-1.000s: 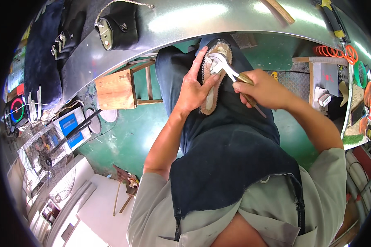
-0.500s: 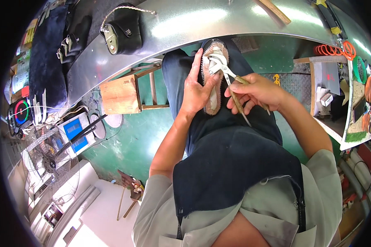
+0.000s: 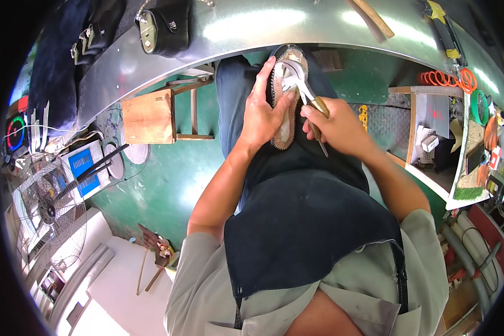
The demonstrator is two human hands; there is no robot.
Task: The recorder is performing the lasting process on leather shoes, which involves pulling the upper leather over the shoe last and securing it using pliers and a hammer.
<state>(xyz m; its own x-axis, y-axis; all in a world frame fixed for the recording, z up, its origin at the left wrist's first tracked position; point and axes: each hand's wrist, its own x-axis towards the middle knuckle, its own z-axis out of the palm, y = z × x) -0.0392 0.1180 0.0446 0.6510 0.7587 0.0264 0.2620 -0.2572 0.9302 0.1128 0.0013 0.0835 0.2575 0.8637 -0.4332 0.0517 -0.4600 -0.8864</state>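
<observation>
A shoe (image 3: 286,133) lies sole side up on my lap, its toe toward the bench; a gathered, toothed-looking edge rings the pale bottom. Along its left side my left hand (image 3: 261,116) grips it, fingers stretched toward the toe and thumb on the sole. My right hand (image 3: 339,126) is wrapped round the brownish handles of metal pincers (image 3: 304,88). Their curved jaws rest over the front half of the sole, beside my left thumb. Whether the jaws bite on the edge I cannot tell.
A metal bench (image 3: 207,42) curves past my knees, bearing a black bag (image 3: 168,33) and a wooden-handled tool (image 3: 373,19). Left stand a wooden stool (image 3: 149,116) and a wire fan (image 3: 49,211). At right, a shelf unit (image 3: 417,129) sits below an orange coiled hose (image 3: 445,79).
My right hand has closed round the pincers' handles, which were spread apart before. The jaws have drawn together over the sole. My left hand keeps its hold; the whole view has shifted slightly.
</observation>
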